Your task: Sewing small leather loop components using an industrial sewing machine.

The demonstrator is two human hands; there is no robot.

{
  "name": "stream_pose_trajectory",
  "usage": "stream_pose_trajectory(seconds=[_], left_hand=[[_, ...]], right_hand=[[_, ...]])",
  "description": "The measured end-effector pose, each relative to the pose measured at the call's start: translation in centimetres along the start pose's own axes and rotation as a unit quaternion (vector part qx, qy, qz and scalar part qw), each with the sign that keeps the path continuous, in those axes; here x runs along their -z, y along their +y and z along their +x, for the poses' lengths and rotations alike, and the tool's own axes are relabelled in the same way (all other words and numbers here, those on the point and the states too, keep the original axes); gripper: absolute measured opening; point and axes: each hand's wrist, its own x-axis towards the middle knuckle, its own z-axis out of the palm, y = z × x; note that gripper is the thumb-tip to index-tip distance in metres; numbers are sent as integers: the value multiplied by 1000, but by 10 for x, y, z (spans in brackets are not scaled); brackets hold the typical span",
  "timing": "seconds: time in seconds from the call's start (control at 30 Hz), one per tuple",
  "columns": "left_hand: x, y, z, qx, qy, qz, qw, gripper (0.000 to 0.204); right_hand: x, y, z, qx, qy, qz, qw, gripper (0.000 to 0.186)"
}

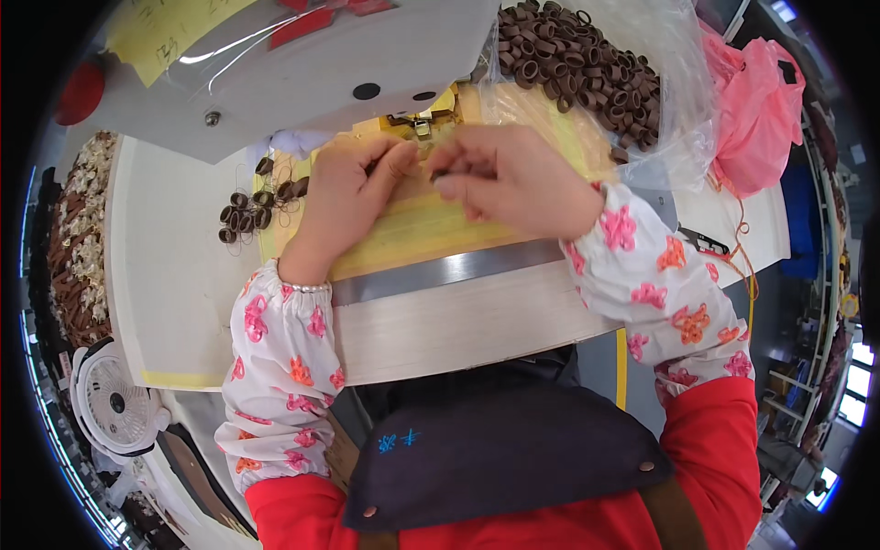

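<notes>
My left hand (353,188) is closed, thumb against fingers, just left of the sewing machine's presser foot (423,128). A dark bit shows between its fingers, too small to name. On the other side of the foot, my right hand (522,179) pinches a small dark brown loop (439,174), mostly covered by the fingertips; these are slightly blurred. Both hands hover over the yellow-taped machine bed (412,234). Left of my left hand lie several brown loops (240,218) with loose threads trailing from them.
The grey machine head (302,82) overhangs the work at the top left. A clear plastic bag (683,55) at the back right holds a heap of brown loops (587,73). Beside it sit a pink bag (756,119) and thread snips (704,243). A white fan (115,399) stands lower left.
</notes>
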Motion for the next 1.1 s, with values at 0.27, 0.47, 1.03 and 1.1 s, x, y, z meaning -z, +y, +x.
stream_pose_trajectory(seconds=[0.27, 0.47, 1.03, 1.1], left_hand=[[-1, 5, 3, 69, 13, -40, 997, 18], [-4, 5, 4, 167, 33, -12, 985, 23], [-8, 4, 16, 252, 42, 7, 967, 38], [-9, 3, 15, 244, 49, 4, 968, 34]], right_hand=[[17, 8, 41, -53, -36, 21, 998, 16], [4, 33, 38, 169, 156, -172, 958, 18], [3, 35, 41, 238, 231, -269, 904, 6], [3, 34, 41, 242, 230, -276, 901, 6]])
